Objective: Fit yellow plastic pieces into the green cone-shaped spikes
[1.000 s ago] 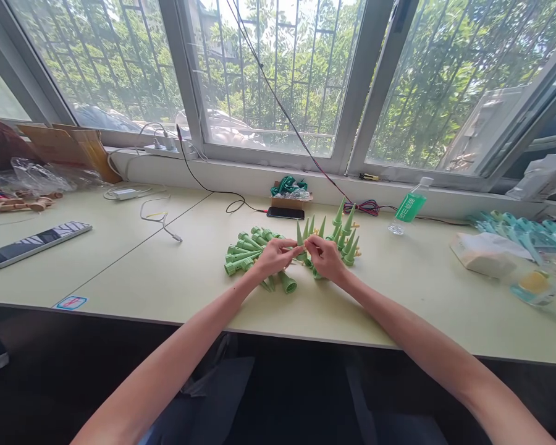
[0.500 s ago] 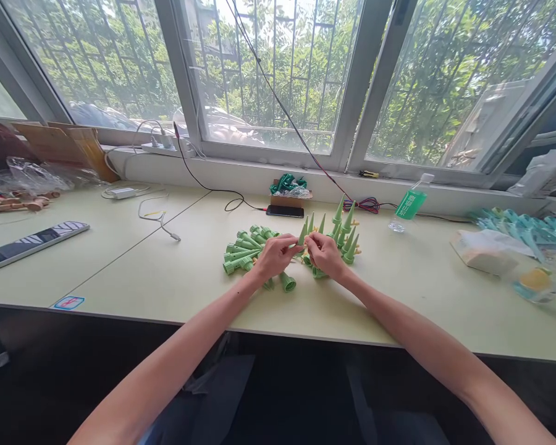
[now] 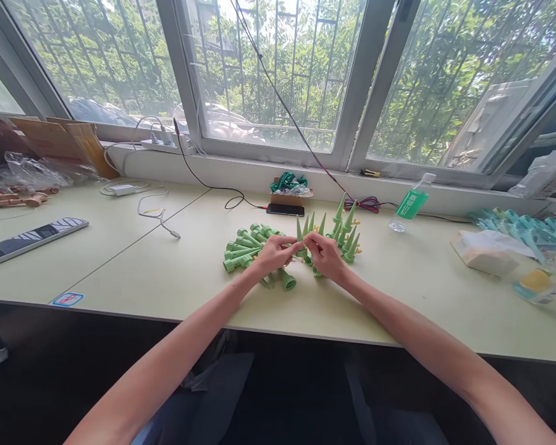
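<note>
Since it looks like thin molded plastic, the green plastic spike (image 3: 299,228) should be light, stiff and a bit slick on the taper. It's upright, tip up, at the left hand's (image 3: 277,254) fingertips: thumb and index pinch it low. Right hand's (image 3: 325,255) fingertips are pressed together at the base, almost meeting the left's; can't tell if they grip the spike or some small part. Best hold: the wide base, since the cone would likely squeeze out of a pinch. Tip may bend or chip; go easy.

Left of the fingers: lying spikes (image 3: 237,254), ribbed collars outward. Just nearer than the left fingers: a loose collar end (image 3: 288,281). Right and beyond: standing spikes (image 3: 351,248) with yellow pegs (image 3: 357,222). Farther out, past the fingertips: phone (image 3: 285,209), small carton (image 3: 290,201). Well right: water bottle (image 3: 411,204).
</note>
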The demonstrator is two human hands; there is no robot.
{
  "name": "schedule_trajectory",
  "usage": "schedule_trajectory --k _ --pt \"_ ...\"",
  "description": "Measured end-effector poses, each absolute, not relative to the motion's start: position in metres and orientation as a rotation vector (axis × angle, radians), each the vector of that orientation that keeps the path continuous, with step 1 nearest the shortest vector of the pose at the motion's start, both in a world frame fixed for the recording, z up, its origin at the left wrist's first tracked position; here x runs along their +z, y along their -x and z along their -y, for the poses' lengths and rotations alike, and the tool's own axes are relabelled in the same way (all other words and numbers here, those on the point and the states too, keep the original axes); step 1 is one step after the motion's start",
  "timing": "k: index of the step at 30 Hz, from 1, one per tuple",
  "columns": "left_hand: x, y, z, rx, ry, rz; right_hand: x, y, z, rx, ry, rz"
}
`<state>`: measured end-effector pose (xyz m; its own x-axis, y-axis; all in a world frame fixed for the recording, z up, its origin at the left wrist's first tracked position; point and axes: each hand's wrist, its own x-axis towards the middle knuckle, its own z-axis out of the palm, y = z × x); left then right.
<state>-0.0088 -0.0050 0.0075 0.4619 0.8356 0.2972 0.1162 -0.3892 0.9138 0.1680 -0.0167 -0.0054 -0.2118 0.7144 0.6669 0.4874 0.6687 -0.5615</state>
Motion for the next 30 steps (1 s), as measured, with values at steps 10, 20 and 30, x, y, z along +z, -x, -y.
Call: schedule_trajectory --k 10,20,30 --pt "0.0000 0.0050 0.0008 1.319 -2.248 -0.864 -0.0087 -0.1620 0.0137 0.605 1.006 1.642" --pt "-0.0015 0.0049 0.0007 1.076 -1.804 -0.846 -0.0062 -0.1623 0.0189 0.387 0.983 1.747" --pt "0.0010 0.0066 -0.0011 1.078 -1.801 -0.815 -0.0079 -0.1596 0.0193 0.392 1.009 1.791"
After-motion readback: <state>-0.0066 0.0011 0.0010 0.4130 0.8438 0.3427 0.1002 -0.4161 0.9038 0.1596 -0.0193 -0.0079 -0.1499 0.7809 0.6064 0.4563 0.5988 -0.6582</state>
